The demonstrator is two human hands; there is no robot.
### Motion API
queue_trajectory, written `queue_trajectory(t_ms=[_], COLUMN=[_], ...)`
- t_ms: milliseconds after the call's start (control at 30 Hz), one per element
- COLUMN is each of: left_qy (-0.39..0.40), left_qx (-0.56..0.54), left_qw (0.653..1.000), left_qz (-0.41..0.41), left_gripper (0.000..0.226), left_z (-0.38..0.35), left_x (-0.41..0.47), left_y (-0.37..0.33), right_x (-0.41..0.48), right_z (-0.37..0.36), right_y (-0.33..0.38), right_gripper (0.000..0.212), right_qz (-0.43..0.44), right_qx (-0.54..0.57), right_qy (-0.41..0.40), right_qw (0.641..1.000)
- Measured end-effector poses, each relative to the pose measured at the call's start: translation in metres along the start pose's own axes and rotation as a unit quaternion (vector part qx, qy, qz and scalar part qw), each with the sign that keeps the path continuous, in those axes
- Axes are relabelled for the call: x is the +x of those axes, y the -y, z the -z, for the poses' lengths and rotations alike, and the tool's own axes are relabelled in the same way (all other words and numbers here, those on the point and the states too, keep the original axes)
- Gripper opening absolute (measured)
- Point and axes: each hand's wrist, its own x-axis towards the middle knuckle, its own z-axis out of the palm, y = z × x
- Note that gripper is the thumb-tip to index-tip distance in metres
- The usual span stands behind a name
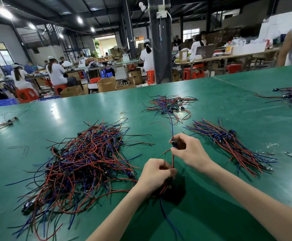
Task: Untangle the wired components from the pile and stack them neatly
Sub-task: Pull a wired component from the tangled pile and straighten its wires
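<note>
Item: one person, seen from the head camera, two hands and two forearms.
Left hand (156, 173) and right hand (188, 150): bare, slim fingers. Left forearm (119, 213) and right forearm (246, 188): slender, smooth in outline, bare along their whole visible length; wrists uncovered.

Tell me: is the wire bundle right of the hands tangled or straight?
Straight: the bundle has parallel wires, with components grouped together.

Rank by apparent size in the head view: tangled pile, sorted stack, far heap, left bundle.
1. tangled pile, also nearest.
2. sorted stack.
3. far heap, though it lies farther off, so its rank against the stack is unsure.
4. left bundle, clearly smallest.
</note>
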Motion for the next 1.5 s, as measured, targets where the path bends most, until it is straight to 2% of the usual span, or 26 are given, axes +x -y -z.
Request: queue_trajectory(t_ms=[100, 200, 333, 500, 767, 1033, 1333, 1500], left_qy=[0.010, 0.019, 0.024, 0.035, 0.078, 0.101, 0.085, 0.119], left_qx=[0.035, 0.008, -0.098, -0.117, -0.095, -0.122, -0.138, -0.119], left_qw=[0.999, 1.000, 0.995, 0.992, 0.991, 0.987, 0.985, 0.985], left_qz=[-0.011, -0.005, 0.024, 0.027, 0.046, 0.024, 0.056, 0.039], left_gripper=[0.022, 0.018, 0.017, 0.016, 0.021, 0.009, 0.025, 0.011], left_z=[0.000, 0.001, 0.003, 0.004, 0.007, 0.007, 0.004, 0.007], left_x=[-0.001, -0.002, -0.004, -0.004, -0.005, -0.008, -0.008, -0.010], left_y=[0.000, -0.001, -0.003, -0.004, -0.004, -0.008, -0.006, -0.009], right_x=[-0.004, -0.003, 0.007, 0.011, 0.006, 0.018, 0.018, 0.022], right_z=[-0.002, -0.001, 0.007, 0.007, 0.004, 0.009, 0.008, 0.012], right_y=[0.001, 0.001, -0.006, -0.011, -0.008, -0.021, -0.023, -0.028], right_gripper=[0.020, 0.020, 0.020, 0.022, 0.021, 0.021, 0.021, 0.021], right_qz=[0.044, 0.047, -0.021, -0.094, -0.008, -0.096, -0.063, -0.077], right_qx=[-0.037, -0.041, 0.017, 0.134, 0.024, 0.139, 0.070, 0.077], right_qy=[0.019, 0.017, -0.016, -0.028, -0.001, -0.052, -0.050, -0.077], right_qw=[0.998, 0.998, 1.000, 0.986, 1.000, 0.984, 0.994, 0.991])
